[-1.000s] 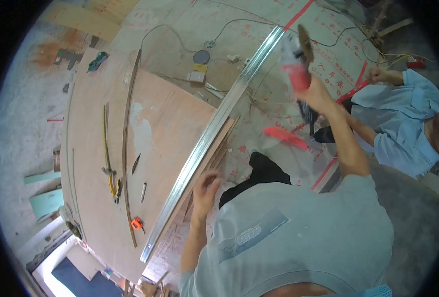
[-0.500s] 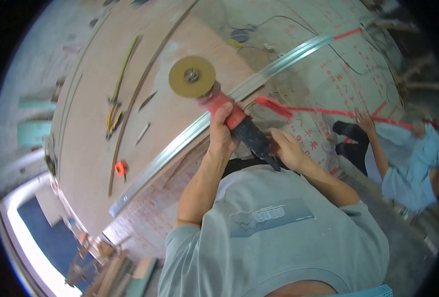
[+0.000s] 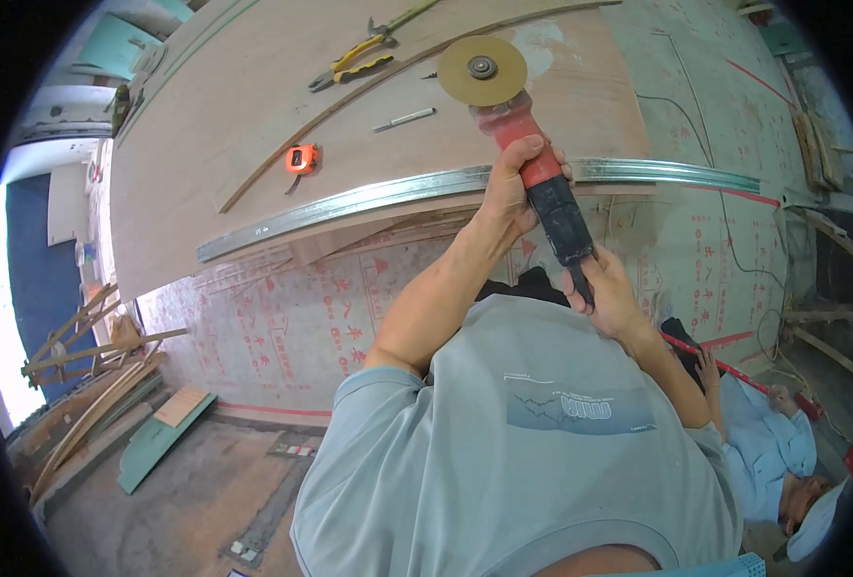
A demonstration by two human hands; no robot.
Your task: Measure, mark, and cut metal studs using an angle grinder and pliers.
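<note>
My left hand point(image 3: 511, 185) grips the red body of an angle grinder point(image 3: 563, 216) with a yellow disc point(image 3: 479, 82). My right hand point(image 3: 599, 288) is closed round the tool's black tail end and cord. Under the grinder lies a long silver metal channel point(image 3: 340, 214) along the near edge of a plywood sheet point(image 3: 186, 183). On the plywood are an orange tape measure point(image 3: 300, 160), a silver pen-like item point(image 3: 403, 119), yellow-and-black pliers point(image 3: 349, 67) and a thin wooden strip point(image 3: 277, 144).
A co-worker point(image 3: 773, 442) in a light blue shirt is low at my right. Loose boards point(image 3: 99, 375) and a green panel point(image 3: 162, 447) lie at the lower left. Dark cords point(image 3: 725, 221) trail over the printed floor sheeting point(image 3: 320, 317) at the right.
The grinder came from my right side to the front into both hands, then moved slightly up and right. My view has turned, so the plywood now spans the upper frame.
</note>
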